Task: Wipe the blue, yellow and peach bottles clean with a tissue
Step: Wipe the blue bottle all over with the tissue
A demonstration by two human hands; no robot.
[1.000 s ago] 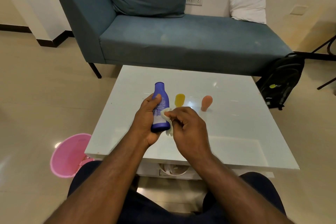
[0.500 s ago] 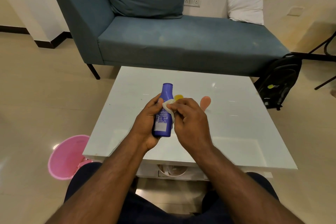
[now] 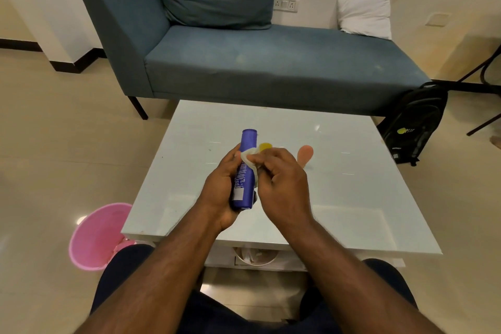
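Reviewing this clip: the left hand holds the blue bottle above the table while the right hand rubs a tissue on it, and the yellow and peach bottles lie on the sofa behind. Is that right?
Not quite. The head view shows the yellow bottle and peach bottle standing on the white table, not on the sofa. The rest holds: the left hand holds the blue bottle while the right hand rubs the tissue on it.

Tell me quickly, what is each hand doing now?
Left hand: closed around the blue bottle.
Right hand: closed, pinching the tissue against the bottle.
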